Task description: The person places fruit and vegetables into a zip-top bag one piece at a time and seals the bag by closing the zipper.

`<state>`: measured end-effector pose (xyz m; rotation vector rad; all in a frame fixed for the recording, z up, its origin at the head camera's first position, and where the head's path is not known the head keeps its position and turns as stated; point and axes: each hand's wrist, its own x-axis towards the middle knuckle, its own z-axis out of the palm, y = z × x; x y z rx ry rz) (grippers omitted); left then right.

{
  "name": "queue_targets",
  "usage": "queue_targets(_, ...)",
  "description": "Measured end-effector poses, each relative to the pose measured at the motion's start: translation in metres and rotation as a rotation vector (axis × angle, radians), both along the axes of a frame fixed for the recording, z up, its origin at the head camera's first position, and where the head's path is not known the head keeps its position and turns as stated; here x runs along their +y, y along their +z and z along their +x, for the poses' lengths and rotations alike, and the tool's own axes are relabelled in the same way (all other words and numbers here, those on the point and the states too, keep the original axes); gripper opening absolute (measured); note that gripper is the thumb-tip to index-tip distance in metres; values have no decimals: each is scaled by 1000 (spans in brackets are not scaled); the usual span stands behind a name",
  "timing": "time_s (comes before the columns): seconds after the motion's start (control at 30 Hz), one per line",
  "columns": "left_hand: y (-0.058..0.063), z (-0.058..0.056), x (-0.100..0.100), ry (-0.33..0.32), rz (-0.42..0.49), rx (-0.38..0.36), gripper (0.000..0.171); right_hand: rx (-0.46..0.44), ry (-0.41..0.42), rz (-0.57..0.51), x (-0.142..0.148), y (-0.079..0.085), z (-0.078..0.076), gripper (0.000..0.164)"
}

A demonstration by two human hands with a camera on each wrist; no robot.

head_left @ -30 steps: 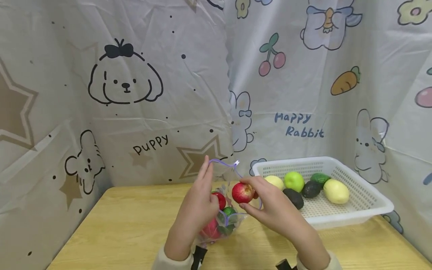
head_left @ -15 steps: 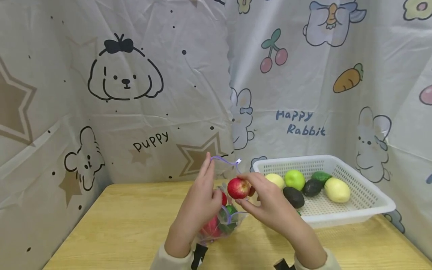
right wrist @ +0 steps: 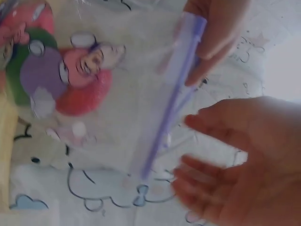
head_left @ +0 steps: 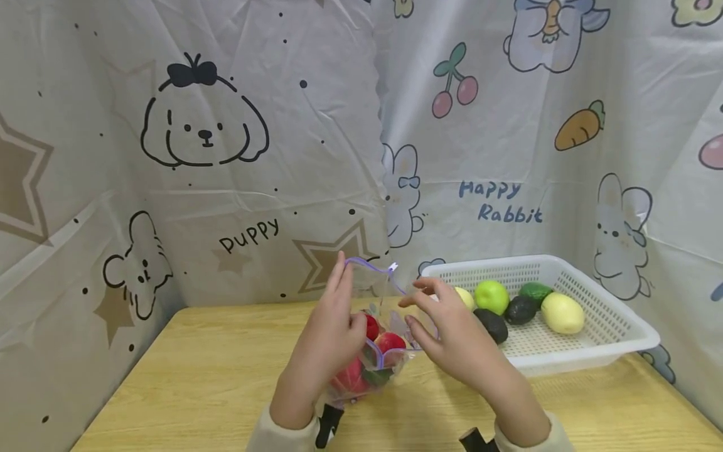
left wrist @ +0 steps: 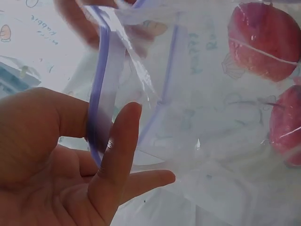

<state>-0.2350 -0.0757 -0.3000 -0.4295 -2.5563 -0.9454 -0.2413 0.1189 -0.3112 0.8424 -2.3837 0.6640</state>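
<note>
A clear zip bag (head_left: pixel 364 285) with a purple zip edge stands on the table, its mouth open. My left hand (head_left: pixel 333 326) pinches its left rim; in the left wrist view the thumb and fingers lie around the purple edge (left wrist: pixel 99 80). Inside are a red apple (head_left: pixel 390 342), another red fruit (head_left: pixel 370 327), a larger reddish fruit (head_left: pixel 351 376) and something dark green (head_left: pixel 377 375). Just right of the bag's mouth, my right hand (head_left: pixel 457 326) holds nothing, its fingers loosely spread. Printed figures on the bag partly hide the contents in the right wrist view.
On the right, a white perforated basket (head_left: pixel 615 342) holds a green apple (head_left: pixel 491 297), dark avocados (head_left: pixel 520 310), a green fruit or vegetable (head_left: pixel 535 292) and yellow fruits (head_left: pixel 562 313). The wooden table (head_left: pixel 226 364) ends at a patterned curtain (head_left: pixel 327 157).
My right hand has let go of the red apple, which now lies in the bag. The right fingers have spread and drawn slightly back. My left hand keeps its hold on the rim.
</note>
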Motion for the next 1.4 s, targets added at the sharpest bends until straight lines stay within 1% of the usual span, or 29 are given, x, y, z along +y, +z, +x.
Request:
queue_targets(0.03, 1, 0, -1, 5, 8, -5, 76, -42, -33, 16, 2, 1, 1, 12)
queue_targets(0.07, 1, 0, -1, 8, 17, -7, 76, -100, -52, 30, 5, 2, 3, 10)
queue_targets(0.1, 1, 0, -2, 7, 24, -7, 76, -171, -60, 52, 7, 3, 4, 11)
queue_targets(0.2, 1, 1, -3, -10, 40, -4, 76, -374, -51, 95, 12, 3, 5, 29)
queue_targets(0.27, 1, 1, -3, -36, 50, 0, 74, -478, -38, 39, 12, 3, 4, 32)
queue_targets(0.3, 1, 2, -3, -50, 56, -2, 74, -505, -32, -3, 11, 3, 3, 31)
queue_targets(0.33, 1, 2, -3, -65, 62, -5, 74, -513, -23, -58, 10, 2, 2, 28)
queue_targets(0.4, 1, 3, -4, -104, 73, -8, 73, -514, -2, -183, 6, 1, 2, 29)
queue_targets(0.43, 1, 4, -4, -132, 85, -15, 72, -498, 14, -235, 4, 1, 2, 33)
queue_targets(0.47, 1, 4, -4, -165, 92, -22, 72, -474, 48, -280, 1, 1, 2, 38)
queue_targets(0.53, 2, 6, -5, -251, 106, -58, 72, -390, 107, -322, -2, 1, 2, 44)
queue_targets(0.6, 2, 9, -4, -347, 125, -120, 70, -310, 155, -349, -5, 3, 2, 48)
queue_targets(0.67, 4, 11, -4, -391, 130, -163, 69, -243, 194, -374, -5, 4, 2, 48)
queue_targets(0.7, 4, 11, -3, -389, 136, -170, 70, -220, 192, -380, -4, 5, 1, 48)
queue_targets(0.73, 5, 12, -2, -366, 149, -166, 70, -215, 188, -394, -2, 5, 1, 48)
queue_targets(0.77, 6, 12, -2, -320, 159, -140, 71, -207, 172, -409, -1, 6, 0, 48)
queue_targets(0.87, 8, 10, -1, -141, 207, -35, 73, -196, 70, -465, 4, 8, -2, 47)
queue_targets(0.9, 9, 10, -1, -94, 220, -6, 74, -203, 37, -479, 5, 8, -3, 48)
queue_targets(0.93, 9, 10, -1, -65, 232, 6, 75, -208, 3, -479, 6, 8, -4, 48)
queue_targets(0.97, 9, 9, -1, -57, 218, 21, 75, -211, -23, -461, 5, 7, -4, 49)
queue_targets(1.0, 9, 9, -2, -77, 195, 18, 76, -223, -26, -433, 4, 6, -5, 48)
queue_targets(1.03, 8, 9, -3, -115, 154, -11, 75, -253, -11, -391, 2, 5, -5, 48)
queue_targets(1.13, 4, 10, -4, -256, -23, -121, 73, -313, 63, -190, -4, -2, -3, 49)
queue_targets(1.17, 3, 10, -5, -298, -69, -147, 72, -318, 95, -133, -6, -3, -3, 48)
queue_targets(1.2, 2, 10, -4, -324, -92, -178, 72, -326, 128, -99, -8, -5, -2, 48)
queue_targets(1.23, 2, 11, -4, -328, -99, -184, 71, -326, 146, -84, -10, -5, -1, 48)
queue_targets(1.27, 3, 10, -3, -310, -80, -158, 72, -304, 155, -88, -11, -6, -1, 49)
queue_targets(1.3, 4, 10, -2, -278, -38, -114, 74, -276, 156, -112, -12, -5, -1, 51)
queue_targets(1.4, 10, 8, -2, -152, 128, 74, 78, -159, 146, -243, -13, 0, -1, 57)
